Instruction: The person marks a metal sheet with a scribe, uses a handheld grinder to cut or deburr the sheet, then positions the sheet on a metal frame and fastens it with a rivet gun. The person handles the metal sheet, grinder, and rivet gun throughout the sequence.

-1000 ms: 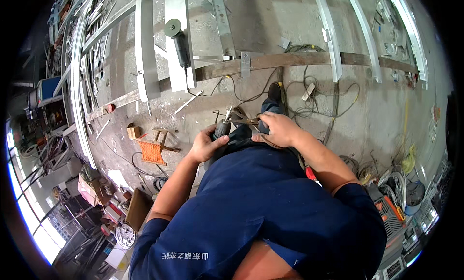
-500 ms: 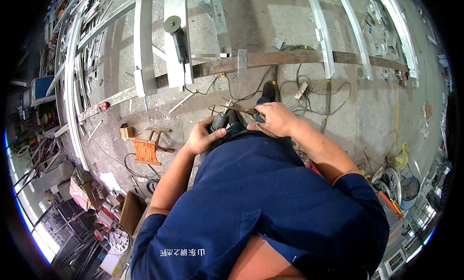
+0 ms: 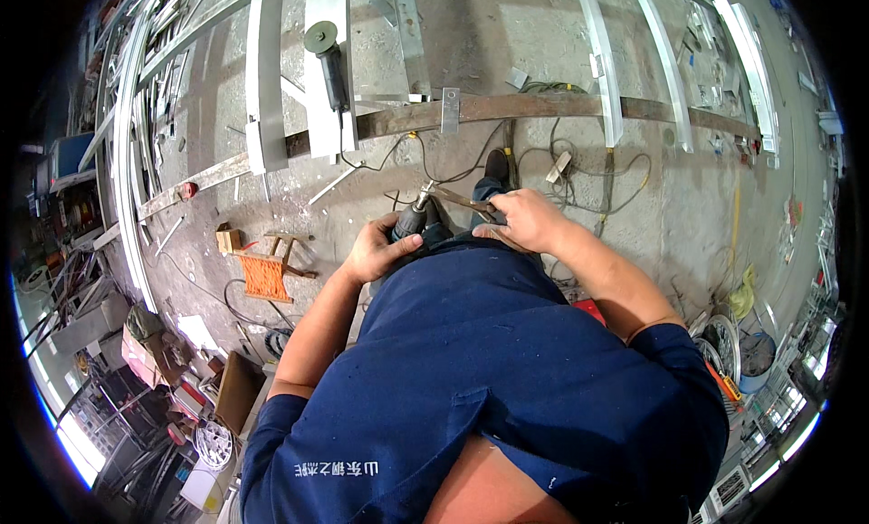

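Note:
My left hand [image 3: 373, 251] is wrapped round the body of a power drill [image 3: 413, 220], held in front of my waist with its metal chuck pointing away from me. In my right hand [image 3: 529, 222] are the handles of a pair of pliers [image 3: 463, 200]. The jaws of the pliers reach left to the front of the drill's chuck, where a small bit or fitting shows. Whether the jaws grip that piece is too small to tell. Much of the drill's handle is hidden by my hand and shirt.
Beyond my feet a rusty beam [image 3: 507, 107] carries several pale metal bars [image 3: 265, 80]. An angle grinder [image 3: 334, 79] lies on one of them. Cables [image 3: 579, 185] loop across the floor. At the left stand a small stool [image 3: 263, 278] with orange webbing and a cardboard box [image 3: 228, 239].
The pliers have turned slightly, their handle end coming down and toward me with my right hand. The left hand still holds the drill. The whole view has shifted a little.

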Demonstrator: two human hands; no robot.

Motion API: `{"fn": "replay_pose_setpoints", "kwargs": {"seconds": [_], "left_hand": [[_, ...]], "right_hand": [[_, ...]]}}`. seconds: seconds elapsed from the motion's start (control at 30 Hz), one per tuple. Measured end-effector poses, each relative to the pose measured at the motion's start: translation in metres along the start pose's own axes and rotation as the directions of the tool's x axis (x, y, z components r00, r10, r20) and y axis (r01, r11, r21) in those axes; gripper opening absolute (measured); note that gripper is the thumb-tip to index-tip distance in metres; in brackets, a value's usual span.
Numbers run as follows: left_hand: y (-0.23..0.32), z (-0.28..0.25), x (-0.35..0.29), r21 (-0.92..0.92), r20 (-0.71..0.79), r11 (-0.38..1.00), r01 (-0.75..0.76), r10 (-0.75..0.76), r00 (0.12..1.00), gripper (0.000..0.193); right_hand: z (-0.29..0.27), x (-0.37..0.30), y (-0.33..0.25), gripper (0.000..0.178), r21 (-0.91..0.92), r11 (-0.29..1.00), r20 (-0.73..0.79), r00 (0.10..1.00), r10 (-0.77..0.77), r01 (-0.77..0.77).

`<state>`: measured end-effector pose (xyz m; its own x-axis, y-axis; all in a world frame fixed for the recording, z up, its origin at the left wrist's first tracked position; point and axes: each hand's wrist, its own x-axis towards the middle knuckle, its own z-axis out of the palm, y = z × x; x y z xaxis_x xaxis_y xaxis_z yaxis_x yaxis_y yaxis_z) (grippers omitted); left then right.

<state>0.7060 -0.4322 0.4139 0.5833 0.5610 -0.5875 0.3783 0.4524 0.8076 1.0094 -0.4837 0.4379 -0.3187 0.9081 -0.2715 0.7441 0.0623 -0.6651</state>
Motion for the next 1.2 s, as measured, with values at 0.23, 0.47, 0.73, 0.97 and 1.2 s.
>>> {"fn": "replay_pose_setpoints", "kwargs": {"seconds": [0.23,0.47,0.73,0.97,1.2], "left_hand": [[-0.001,0.006,0.001,-0.066,-0.020,0.998,0.006,-0.008,1.000,0.040],[0.005,0.011,-0.001,-0.047,0.020,0.998,-0.048,0.049,0.999,0.048],[0.006,0.012,-0.001,-0.020,0.012,0.999,-0.025,0.025,1.000,0.048],[-0.013,0.010,0.003,0.005,0.010,0.999,0.034,-0.034,0.999,0.047],[-0.014,0.021,0.013,-0.016,-0.043,0.999,0.030,-0.031,0.999,0.048]], "right_hand": [[-0.012,-0.002,-0.007,0.052,0.252,0.955,0.167,0.979,0.113,-0.153],[0.022,-0.020,0.004,0.063,-0.040,0.999,-0.201,0.979,0.026,-0.035],[0.014,-0.025,-0.001,0.066,0.256,0.943,0.010,0.976,0.219,-0.214],[-0.002,-0.008,0.039,0.072,0.561,0.814,-0.370,0.833,0.410,-0.151],[-0.039,-0.009,0.092,0.079,0.094,0.791,-0.165,0.774,0.611,-0.605]]}}
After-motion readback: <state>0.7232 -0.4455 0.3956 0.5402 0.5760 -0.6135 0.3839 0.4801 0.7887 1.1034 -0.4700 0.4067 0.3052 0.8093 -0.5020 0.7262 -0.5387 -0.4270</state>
